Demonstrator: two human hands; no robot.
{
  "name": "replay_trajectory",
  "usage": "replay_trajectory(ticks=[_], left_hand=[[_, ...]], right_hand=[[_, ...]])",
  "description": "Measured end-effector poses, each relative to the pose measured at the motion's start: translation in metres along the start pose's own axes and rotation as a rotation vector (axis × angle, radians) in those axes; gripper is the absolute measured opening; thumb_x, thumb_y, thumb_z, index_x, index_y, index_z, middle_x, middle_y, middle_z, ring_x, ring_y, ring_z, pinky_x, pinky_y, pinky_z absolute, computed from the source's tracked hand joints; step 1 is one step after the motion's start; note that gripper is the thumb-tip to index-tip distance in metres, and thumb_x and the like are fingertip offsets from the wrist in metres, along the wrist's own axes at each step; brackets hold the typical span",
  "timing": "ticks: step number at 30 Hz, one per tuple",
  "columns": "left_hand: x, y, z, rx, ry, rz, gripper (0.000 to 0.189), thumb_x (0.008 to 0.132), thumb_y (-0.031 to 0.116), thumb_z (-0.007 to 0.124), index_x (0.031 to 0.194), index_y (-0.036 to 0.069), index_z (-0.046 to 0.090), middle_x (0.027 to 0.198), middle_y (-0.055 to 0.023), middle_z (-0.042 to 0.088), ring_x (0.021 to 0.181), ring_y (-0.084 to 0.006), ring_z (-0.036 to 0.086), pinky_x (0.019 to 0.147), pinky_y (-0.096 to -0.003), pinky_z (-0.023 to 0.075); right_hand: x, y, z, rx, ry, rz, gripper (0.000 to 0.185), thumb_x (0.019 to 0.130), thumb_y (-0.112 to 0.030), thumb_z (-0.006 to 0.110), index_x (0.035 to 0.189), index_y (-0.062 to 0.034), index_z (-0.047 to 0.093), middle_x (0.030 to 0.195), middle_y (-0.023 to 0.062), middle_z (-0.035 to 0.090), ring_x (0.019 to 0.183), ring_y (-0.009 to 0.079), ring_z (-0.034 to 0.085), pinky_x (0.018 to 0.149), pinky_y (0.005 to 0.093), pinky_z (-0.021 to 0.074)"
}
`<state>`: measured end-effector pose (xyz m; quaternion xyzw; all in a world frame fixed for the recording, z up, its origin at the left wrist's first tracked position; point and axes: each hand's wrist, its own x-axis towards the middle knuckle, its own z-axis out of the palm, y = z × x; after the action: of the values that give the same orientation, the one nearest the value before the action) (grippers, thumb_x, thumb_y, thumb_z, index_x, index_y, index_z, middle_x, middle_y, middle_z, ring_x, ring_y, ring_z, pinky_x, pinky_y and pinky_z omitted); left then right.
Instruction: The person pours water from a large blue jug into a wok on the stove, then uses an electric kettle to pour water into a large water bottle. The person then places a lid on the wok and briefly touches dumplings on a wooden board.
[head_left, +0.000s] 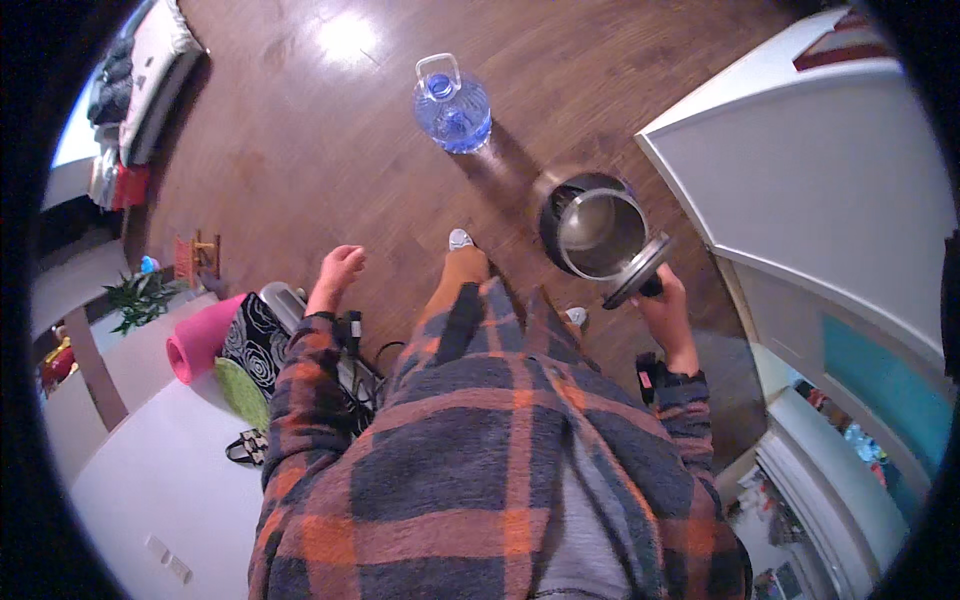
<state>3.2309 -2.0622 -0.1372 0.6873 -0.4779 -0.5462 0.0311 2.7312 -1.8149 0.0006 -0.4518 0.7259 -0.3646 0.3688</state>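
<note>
My right hand grips the black handle of an electric kettle, held out over the floor on the right. The kettle's round lid is tipped back toward my hand, so the steel interior shows from above. Away to the left hangs my left hand, its fingers curled in with nothing visible in them. On the floor ahead stands a large, clear blue plastic water bottle with a white carrying handle. Its neck appears uncapped.
Brown wood flooring spreads ahead. A white cabinet rises close on the right. A rolled pink mat, a patterned black bag and a green plant are at the left. A bed or padded bench is at the far left.
</note>
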Motion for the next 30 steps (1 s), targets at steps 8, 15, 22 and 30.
replay_trajectory(ticks=[8, 15, 22, 30], left_hand=[[-0.084, 0.047, 0.188, -0.017, -0.185, 0.027, 0.027, 0.085, 0.031, 0.060, 0.095, 0.006, 0.064, 0.077, -0.0008, 0.060, 0.066, -0.0118, 0.056, 0.053, -0.0266, 0.0429], [-0.133, 0.101, 0.289, 0.191, -0.222, 0.038, 0.028, 0.086, 0.035, 0.059, 0.093, 0.008, 0.060, 0.082, -0.0013, 0.060, 0.068, -0.0145, 0.056, 0.055, -0.0295, 0.0419], [-0.088, 0.139, 0.390, 0.355, -0.330, 0.079, 0.018, 0.088, 0.028, 0.053, 0.097, 0.013, 0.057, 0.083, 0.0008, 0.057, 0.072, -0.0146, 0.054, 0.061, -0.0276, 0.0407], [-0.046, 0.243, 0.664, 0.731, -0.380, 0.328, 0.020, 0.075, 0.028, 0.061, 0.089, 0.015, 0.063, 0.082, -0.0047, 0.064, 0.067, -0.0222, 0.062, 0.056, -0.0393, 0.0482]], right_hand=[[-0.274, 0.246, -0.068, 0.140, 0.258, 0.690, 0.042, 0.063, -0.012, 0.072, 0.101, -0.0004, 0.059, 0.088, 0.0078, 0.064, 0.080, 0.0176, 0.059, 0.073, 0.0333, 0.0458], [-0.552, 0.429, -0.095, -0.013, 0.297, 1.288, 0.051, 0.059, -0.019, 0.074, 0.104, -0.0001, 0.058, 0.097, 0.0122, 0.063, 0.087, 0.0263, 0.060, 0.074, 0.0383, 0.0457], [-0.567, 0.460, -0.142, 0.169, 0.319, 1.263, 0.043, 0.061, -0.019, 0.073, 0.097, -0.0004, 0.058, 0.090, 0.0110, 0.062, 0.081, 0.0243, 0.059, 0.069, 0.0368, 0.0448], [-0.560, 0.486, -0.270, 0.282, 0.590, 1.175, 0.033, 0.064, -0.018, 0.072, 0.089, -0.0008, 0.059, 0.082, 0.0096, 0.062, 0.074, 0.0220, 0.058, 0.064, 0.0351, 0.0437]])
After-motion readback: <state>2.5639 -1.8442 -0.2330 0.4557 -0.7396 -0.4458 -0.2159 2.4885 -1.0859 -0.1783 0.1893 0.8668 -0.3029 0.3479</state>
